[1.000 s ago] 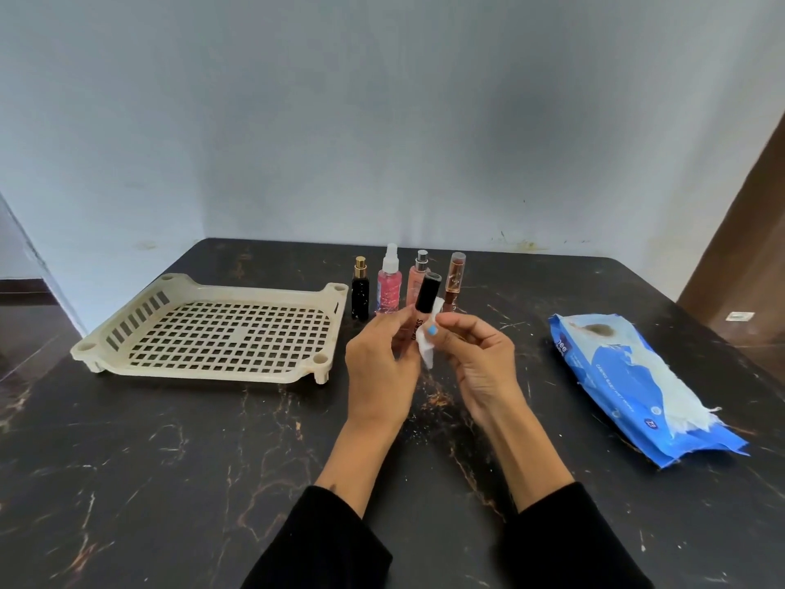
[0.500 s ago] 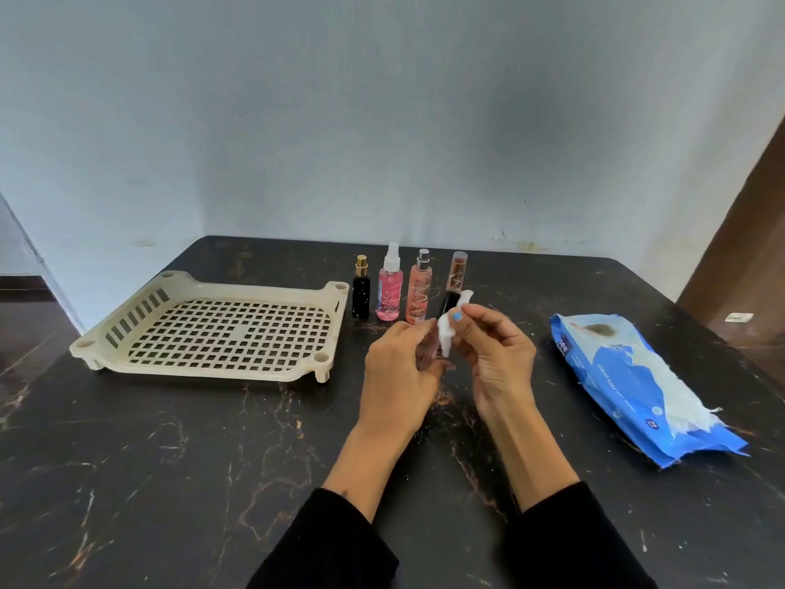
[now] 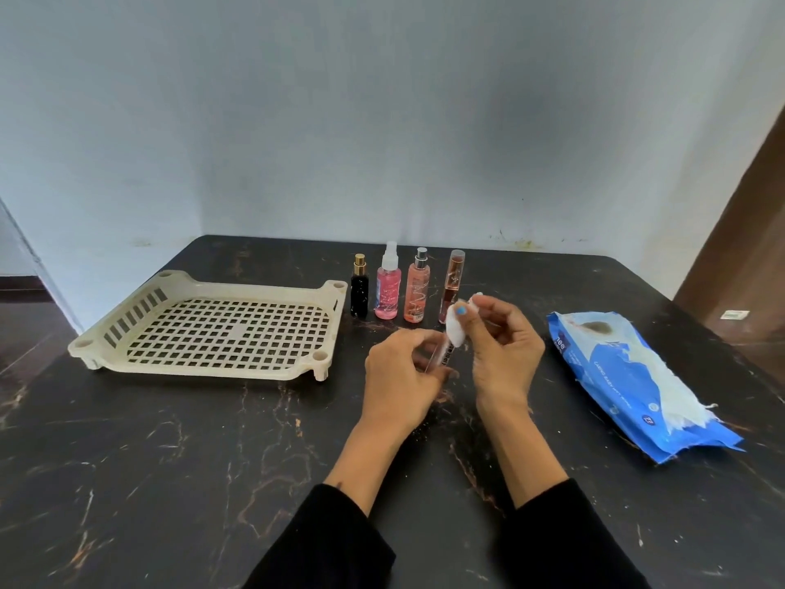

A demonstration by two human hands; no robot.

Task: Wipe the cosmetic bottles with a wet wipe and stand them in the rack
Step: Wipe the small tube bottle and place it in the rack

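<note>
Head: left hand [image 3: 399, 376] grips tube [image 3: 444, 354]; right hand [image 3: 503, 346] pinches wipe [image 3: 455, 335].

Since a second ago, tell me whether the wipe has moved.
Yes. The wipe, pinched in the right hand, shifted right, toward the blue wipes pack and away from the rack.

Both my arms wear long black sleeves — plain dark fabric, no cuffs, buttons or print visible. Left sleeve [image 3: 335, 542] ends partway up the forearm, leaving wrist and lower forearm bare; right sleeve [image 3: 565, 542] ends about the same spot, hem slightly slanted. My left hand [image 3: 401, 376] is bare — no rings, no watch, no bracelet in sight. My right hand [image 3: 505, 354] is bare too, w/ one nail [image 3: 461, 310] painted bright light blue. Other nails are turned away, so can't tell their polish.
</note>
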